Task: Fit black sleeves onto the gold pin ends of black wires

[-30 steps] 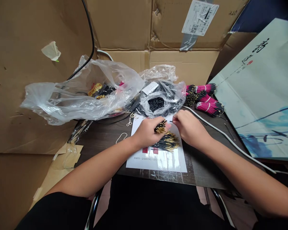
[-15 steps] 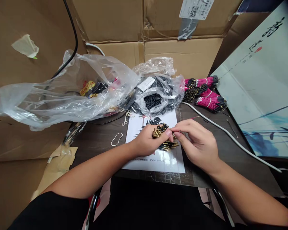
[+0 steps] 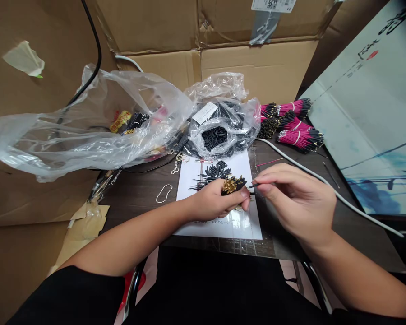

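Wrapped in my left hand (image 3: pixel 211 198) is a bundle of black wires with gold terminals (image 3: pixel 233 184), their ends pointing up past the thumb and fingers. Just to its right, thumb and forefinger of my right hand (image 3: pixel 297 194) pinch a thin black piece (image 3: pixel 254 185); whether it is a wire end or a sleeve I cannot tell. Both hands are over a printed white sheet (image 3: pixel 189 229). Short black tubes (image 3: pixel 218 170) lie loose on the sheet behind my left hand, with thin dark wires (image 3: pixel 199 182) beside them, partly hidden.
An opened plastic bag (image 3: pixel 243 135) of black tubes stands behind the sheet. Pink wire bundles (image 3: pixel 299 137) lie at the back right. A large clear bag (image 3: pixel 122 153) spreads left, near a rubber band (image 3: pixel 164 193). A white cable (image 3: pixel 325 178) crosses the right side; cardboard (image 3: pixel 257 67) walls the back.
My right hand has moved to the right, away from the left thumb, with a thin black piece now showing at its fingertips. The left hand shifted slightly right, still holding the wire bundle.
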A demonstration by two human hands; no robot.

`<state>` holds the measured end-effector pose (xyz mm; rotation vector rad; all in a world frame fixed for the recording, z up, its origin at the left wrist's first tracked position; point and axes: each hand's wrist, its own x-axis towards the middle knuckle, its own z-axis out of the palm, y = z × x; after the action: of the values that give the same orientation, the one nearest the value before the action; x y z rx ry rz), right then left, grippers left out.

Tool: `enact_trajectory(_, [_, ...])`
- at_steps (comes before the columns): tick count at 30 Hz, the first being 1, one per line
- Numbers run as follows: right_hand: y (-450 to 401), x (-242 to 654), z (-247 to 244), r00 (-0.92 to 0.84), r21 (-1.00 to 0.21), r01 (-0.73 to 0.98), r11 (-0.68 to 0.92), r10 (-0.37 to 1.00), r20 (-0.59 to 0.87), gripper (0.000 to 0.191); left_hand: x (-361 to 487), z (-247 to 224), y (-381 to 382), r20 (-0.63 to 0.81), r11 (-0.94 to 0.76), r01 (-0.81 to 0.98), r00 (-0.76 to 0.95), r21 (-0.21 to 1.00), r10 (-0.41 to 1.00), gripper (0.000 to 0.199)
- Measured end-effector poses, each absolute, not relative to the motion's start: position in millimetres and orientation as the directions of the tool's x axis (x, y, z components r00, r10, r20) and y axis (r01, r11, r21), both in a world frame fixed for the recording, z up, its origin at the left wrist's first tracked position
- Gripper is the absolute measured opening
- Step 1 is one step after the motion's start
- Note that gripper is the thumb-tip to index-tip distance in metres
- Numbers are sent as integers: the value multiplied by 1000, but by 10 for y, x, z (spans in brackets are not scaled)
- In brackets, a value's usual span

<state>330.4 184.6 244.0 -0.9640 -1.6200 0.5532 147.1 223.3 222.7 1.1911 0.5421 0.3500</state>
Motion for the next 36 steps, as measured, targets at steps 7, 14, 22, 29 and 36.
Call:
enact_trajectory(7, [1850, 3291, 2437, -132, -705, 379, 599, 789, 600, 28, 1494, 2256, 2218, -215, 266, 87, 839, 960, 501, 35])
enact_trajectory(14, [1876, 3318, 2424, -219, -745, 363, 560, 828, 517, 21, 1487, 2300, 2235, -220, 227, 125, 856, 966, 467, 35])
enact_trajectory(22, [1900, 3351, 2434, -313, -781, 319, 537, 837, 449, 13, 1458, 2291, 2235, -284, 328, 170, 897, 929, 339, 34])
enact_trajectory(29, [1906, 3355, 2441, -334, -768, 358, 531, 841, 426, 11, 1440, 2285, 2255, -301, 412, 175, 916, 894, 264, 32])
enact_trajectory(36, [1894, 3361, 2465, -344, -663, 446, 601, 799, 493, 22, 1446, 2303, 2248, -349, 445, 213, 903, 870, 249, 31])
